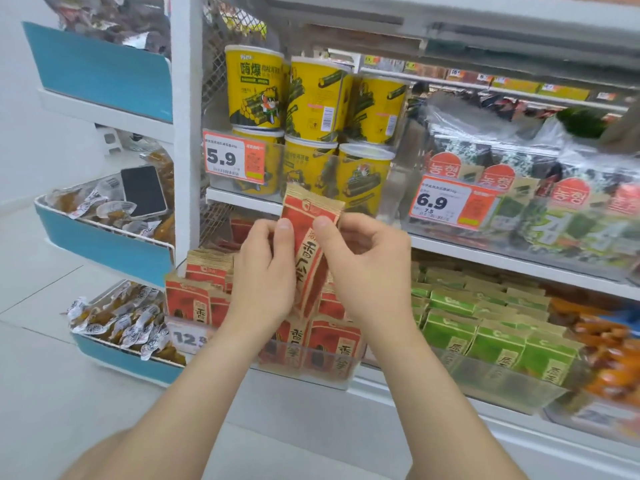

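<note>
Packet (306, 258), one, red, pinched between left hand (263, 275) and right hand (367, 268) fingers; six yellow tubs (254, 91) behind.

The upper shelf (242, 199) carries stacked yellow tubs (254, 91) and, further right, seaweed packs (519, 192). The lower shelf (384, 381) holds rows of red packets (194, 301), green packets (495, 344) and, blurred at the edge, perhaps orange bags (606, 341).
</note>
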A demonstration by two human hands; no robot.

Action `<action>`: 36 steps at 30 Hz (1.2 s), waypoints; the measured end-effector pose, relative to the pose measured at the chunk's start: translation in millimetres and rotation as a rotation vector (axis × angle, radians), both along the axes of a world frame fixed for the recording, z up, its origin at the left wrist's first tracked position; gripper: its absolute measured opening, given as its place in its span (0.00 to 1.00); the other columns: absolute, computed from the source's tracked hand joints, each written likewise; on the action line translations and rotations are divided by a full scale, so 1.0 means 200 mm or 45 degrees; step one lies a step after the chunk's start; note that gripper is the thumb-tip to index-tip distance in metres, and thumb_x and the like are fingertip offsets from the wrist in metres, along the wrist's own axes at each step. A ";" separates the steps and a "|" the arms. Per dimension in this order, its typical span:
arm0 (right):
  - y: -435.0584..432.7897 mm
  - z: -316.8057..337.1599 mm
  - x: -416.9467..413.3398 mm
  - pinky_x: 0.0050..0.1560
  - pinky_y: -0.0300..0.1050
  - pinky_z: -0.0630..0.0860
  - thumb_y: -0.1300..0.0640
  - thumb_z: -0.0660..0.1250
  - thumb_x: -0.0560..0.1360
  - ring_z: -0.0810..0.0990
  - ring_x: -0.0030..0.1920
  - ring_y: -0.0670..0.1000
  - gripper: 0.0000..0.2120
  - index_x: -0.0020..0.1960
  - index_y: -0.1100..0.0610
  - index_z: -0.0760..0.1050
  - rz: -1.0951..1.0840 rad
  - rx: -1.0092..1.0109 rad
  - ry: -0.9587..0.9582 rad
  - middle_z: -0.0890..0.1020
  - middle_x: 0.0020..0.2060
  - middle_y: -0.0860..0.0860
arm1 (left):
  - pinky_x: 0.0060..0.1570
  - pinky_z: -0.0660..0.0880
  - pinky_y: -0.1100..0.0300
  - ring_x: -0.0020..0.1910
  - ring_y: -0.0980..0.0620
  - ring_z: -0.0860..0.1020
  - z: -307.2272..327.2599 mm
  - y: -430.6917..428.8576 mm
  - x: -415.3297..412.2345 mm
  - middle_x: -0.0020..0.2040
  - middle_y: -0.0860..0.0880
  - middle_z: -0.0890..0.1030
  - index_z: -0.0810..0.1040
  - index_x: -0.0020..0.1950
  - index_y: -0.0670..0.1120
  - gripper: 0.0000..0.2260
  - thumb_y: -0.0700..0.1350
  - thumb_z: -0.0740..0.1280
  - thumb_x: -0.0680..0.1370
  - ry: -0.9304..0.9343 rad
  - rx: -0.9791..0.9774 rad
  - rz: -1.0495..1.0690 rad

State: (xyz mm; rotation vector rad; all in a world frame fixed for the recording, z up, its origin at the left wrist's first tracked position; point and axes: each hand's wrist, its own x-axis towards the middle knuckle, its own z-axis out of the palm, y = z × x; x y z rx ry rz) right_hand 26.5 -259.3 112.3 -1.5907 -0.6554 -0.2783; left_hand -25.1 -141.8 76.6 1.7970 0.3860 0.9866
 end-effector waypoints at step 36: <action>-0.13 -0.07 -0.12 0.31 0.43 0.79 0.60 0.70 0.84 0.79 0.32 0.50 0.06 0.54 0.61 0.84 0.395 0.083 0.547 0.84 0.35 0.55 | 0.36 0.71 0.58 0.34 0.52 0.74 0.01 -0.21 -0.18 0.37 0.48 0.77 0.75 0.53 0.46 0.06 0.47 0.62 0.87 -0.250 -1.174 -0.777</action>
